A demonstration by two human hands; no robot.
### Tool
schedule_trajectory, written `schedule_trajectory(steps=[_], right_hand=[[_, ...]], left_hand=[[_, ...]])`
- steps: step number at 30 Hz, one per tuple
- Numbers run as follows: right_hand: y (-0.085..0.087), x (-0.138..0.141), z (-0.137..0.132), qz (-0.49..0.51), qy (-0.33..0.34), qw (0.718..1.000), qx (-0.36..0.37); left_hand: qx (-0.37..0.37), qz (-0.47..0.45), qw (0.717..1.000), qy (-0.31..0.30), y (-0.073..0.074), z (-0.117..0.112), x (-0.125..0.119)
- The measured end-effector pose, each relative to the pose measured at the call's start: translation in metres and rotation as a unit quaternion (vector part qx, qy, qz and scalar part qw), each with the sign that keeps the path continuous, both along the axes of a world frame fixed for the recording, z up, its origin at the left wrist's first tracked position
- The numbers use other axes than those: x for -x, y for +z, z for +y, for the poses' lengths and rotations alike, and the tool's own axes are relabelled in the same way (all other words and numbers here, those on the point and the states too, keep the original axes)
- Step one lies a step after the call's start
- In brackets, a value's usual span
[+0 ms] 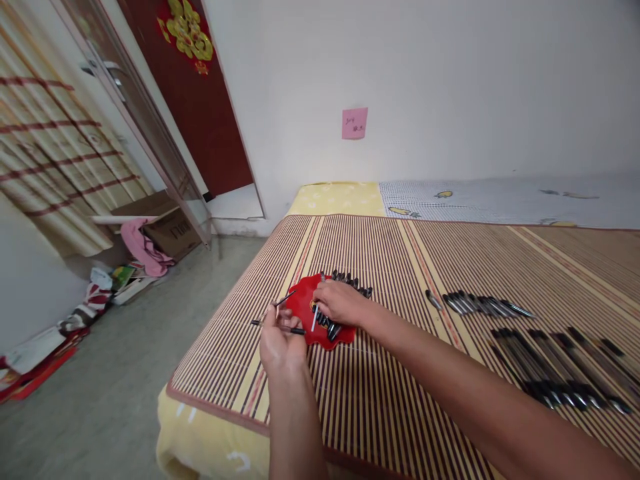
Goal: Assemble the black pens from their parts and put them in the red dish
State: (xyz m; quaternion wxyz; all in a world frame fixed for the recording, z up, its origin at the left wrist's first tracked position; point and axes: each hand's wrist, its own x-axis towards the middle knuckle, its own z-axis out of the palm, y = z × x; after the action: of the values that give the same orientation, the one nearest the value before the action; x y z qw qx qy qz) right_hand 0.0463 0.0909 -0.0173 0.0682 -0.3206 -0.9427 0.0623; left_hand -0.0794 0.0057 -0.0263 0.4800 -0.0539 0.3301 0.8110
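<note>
My left hand (280,340) is closed on two thin dark pen parts (285,301) that stick out to the left and upward. My right hand (340,303) rests on a red plastic bag (305,308) with its fingers curled over a pile of small dark pen pieces (353,281); a thin white refill (315,319) pokes out beneath it. All of this lies on a striped bamboo mat (380,253) spread over a bed.
Rows of silver pen tips (480,305) and dark pen barrels (555,363) lie on the mat at right. A yellow sheet (340,198) covers the bed's far end. Cardboard boxes (170,230), pink cloth and clutter sit on the floor at left.
</note>
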Motion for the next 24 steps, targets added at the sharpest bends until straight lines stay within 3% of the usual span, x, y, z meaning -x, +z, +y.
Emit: schedule_trajectory(steps=[5,10,18,24], right_hand=[[-0.006,0.019,-0.005,0.031,-0.048,0.998,0.034],[-0.01,0.031,-0.007,0.086,-0.091,0.99,0.059],[-0.017,0.029,-0.011,0.146,-0.115,0.98,0.067],[-0.016,0.024,-0.008,0.146,-0.091,0.98,0.095]], left_hand=[[-0.012,-0.009,1.0,0.005,0.005,-0.001,-0.003],[-0.023,0.019,1.0,0.008,0.0,-0.001,-0.005],[-0.047,0.103,0.993,0.016,0.005,-0.001,-0.015],[-0.024,0.117,0.992,0.028,0.011,-0.001,-0.024]])
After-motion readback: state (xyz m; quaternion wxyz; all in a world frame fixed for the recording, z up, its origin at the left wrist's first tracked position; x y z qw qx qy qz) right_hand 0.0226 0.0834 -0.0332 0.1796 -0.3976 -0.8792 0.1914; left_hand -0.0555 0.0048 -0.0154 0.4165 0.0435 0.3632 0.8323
